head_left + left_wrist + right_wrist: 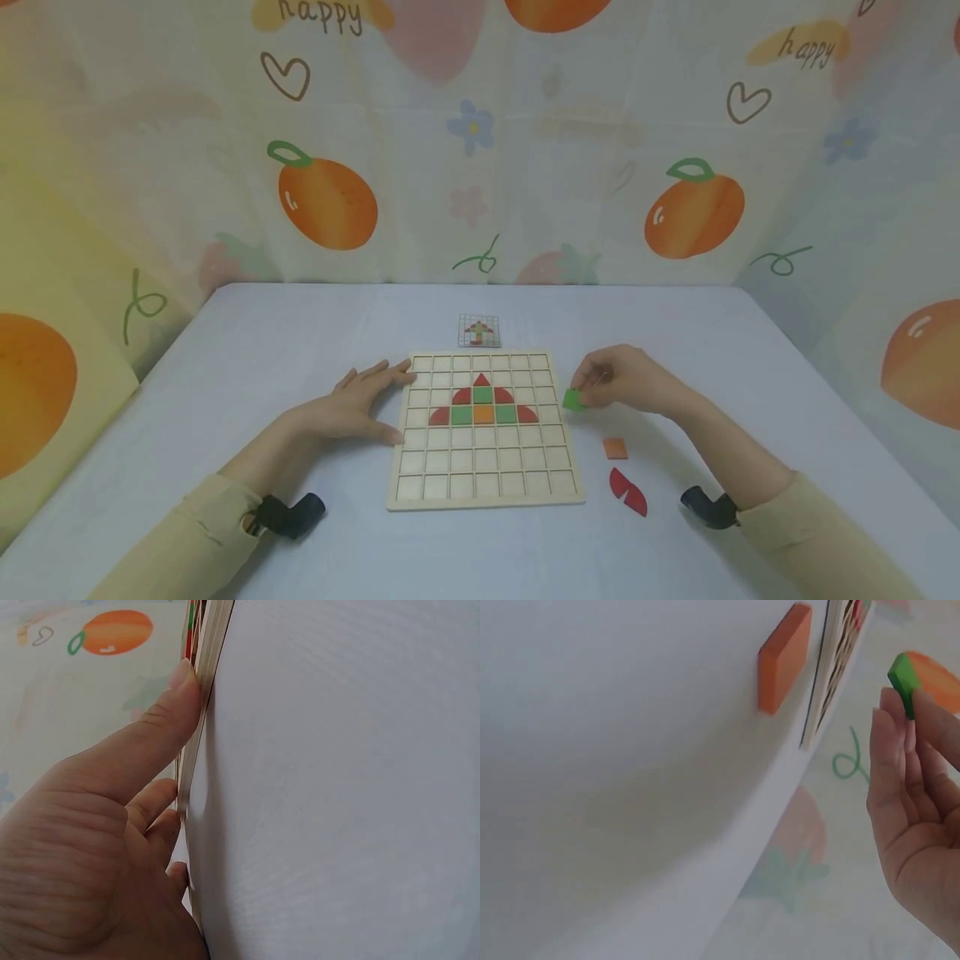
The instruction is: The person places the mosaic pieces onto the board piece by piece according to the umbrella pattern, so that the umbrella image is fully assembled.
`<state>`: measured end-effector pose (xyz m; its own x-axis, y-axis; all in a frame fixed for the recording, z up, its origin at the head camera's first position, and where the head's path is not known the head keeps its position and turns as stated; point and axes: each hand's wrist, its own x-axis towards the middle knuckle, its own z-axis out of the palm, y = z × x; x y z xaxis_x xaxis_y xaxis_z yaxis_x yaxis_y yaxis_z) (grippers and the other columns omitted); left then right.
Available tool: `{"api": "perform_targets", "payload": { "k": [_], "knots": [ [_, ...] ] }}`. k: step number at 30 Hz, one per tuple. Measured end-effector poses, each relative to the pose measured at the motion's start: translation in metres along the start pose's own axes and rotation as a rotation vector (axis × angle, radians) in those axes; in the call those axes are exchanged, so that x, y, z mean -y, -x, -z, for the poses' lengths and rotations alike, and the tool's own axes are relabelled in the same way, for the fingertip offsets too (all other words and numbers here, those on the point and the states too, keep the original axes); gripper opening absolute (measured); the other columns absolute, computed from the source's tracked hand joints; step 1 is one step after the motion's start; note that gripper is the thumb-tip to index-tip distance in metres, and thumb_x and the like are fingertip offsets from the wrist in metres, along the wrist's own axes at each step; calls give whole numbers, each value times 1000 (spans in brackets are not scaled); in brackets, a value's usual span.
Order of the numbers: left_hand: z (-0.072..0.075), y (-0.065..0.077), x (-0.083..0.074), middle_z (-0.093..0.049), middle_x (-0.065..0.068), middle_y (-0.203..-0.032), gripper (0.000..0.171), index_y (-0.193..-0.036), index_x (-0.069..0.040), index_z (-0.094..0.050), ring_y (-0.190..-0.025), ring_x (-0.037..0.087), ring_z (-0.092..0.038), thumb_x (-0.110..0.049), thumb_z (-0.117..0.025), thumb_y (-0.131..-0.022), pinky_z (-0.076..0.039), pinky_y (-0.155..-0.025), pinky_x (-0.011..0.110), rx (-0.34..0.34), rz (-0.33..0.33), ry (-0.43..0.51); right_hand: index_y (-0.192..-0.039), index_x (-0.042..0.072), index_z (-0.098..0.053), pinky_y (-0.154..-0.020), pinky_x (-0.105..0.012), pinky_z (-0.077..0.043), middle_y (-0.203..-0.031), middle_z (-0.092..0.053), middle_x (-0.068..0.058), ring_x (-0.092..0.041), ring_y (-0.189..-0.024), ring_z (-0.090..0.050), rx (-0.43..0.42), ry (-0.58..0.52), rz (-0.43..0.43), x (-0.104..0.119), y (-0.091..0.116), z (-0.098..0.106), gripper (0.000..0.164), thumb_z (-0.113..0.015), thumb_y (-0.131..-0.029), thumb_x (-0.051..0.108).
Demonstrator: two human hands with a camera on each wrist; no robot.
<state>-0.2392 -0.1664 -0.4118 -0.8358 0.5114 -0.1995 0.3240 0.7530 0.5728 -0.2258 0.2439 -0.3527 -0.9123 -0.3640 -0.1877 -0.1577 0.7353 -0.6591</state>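
Note:
A wooden grid board (487, 483) lies on the white table, with red, green and orange tiles set in its middle cells. My left hand (352, 408) rests against the board's left edge, thumb and fingers spread; the left wrist view shows the thumb (161, 712) on the rim. Just right of the board, my right hand (622, 379) pinches a green square tile (573, 399) between thumb and fingers, held above the table. In the right wrist view the same green tile (904, 682) stands out from the fingertips.
A small pattern card (479, 331) lies beyond the board's far edge. Right of the board are a loose orange square tile (615, 448) and red curved pieces (628, 492). A printed cloth (480, 167) hangs behind the table.

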Motion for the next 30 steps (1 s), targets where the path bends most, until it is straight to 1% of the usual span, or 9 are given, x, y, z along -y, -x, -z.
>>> {"api": "perform_targets", "payload": {
  "k": [5,10,16,20,23,30],
  "knots": [
    [0,0,0,-18,7,-168,92,-151,-18,-38,-155,42,-5,-47,-81,-74,4,-122,67,-3,1,-3,-92,14,-72,-71,-30,-52,-85,-70,-1,-18,-77,-62,3,-56,17,13,-7,-13,9,-75,-83,14],
    [0,0,-1,-18,7,-168,92,-151,-18,-38,-155,42,-5,-47,-81,-74,4,-122,67,-4,0,-1,-90,17,-73,-72,-29,-51,-85,-70,1,-16,-80,-61,13,-68,45,26,-13,-26,8,-75,-82,15],
    [0,-1,0,-19,7,-168,92,-151,-18,-38,-155,42,-6,-46,-81,-74,3,-122,68,0,-8,0,-90,19,-74,-72,-29,-51,-82,-71,3,-15,-79,-60,41,-76,83,37,-20,-42,7,-75,-84,16],
    [0,-1,0,-18,7,-168,92,-151,-18,-38,-155,42,-5,-46,-81,-74,3,-122,67,1,-6,0,-91,20,-75,-74,-28,-50,-83,-70,3,-16,-81,-58,73,-67,94,46,-23,-49,8,-73,-85,15],
    [0,-1,-1,-18,6,-168,93,-151,-18,-38,-155,42,-5,-47,-81,-74,4,-122,67,0,-3,1,-91,21,-75,-74,-28,-51,-84,-71,5,-15,-82,-59,82,-41,108,53,-25,-52,9,-73,-85,15],
    [1,0,-2,-19,7,-168,92,-150,-17,-40,-155,42,-6,-47,-81,-74,3,-121,68,-3,-7,2,-90,16,-76,-71,-24,-52,-81,-74,4,-8,-72,-60,114,5,186,72,-29,-60,7,-73,-84,12]
  ]
}}
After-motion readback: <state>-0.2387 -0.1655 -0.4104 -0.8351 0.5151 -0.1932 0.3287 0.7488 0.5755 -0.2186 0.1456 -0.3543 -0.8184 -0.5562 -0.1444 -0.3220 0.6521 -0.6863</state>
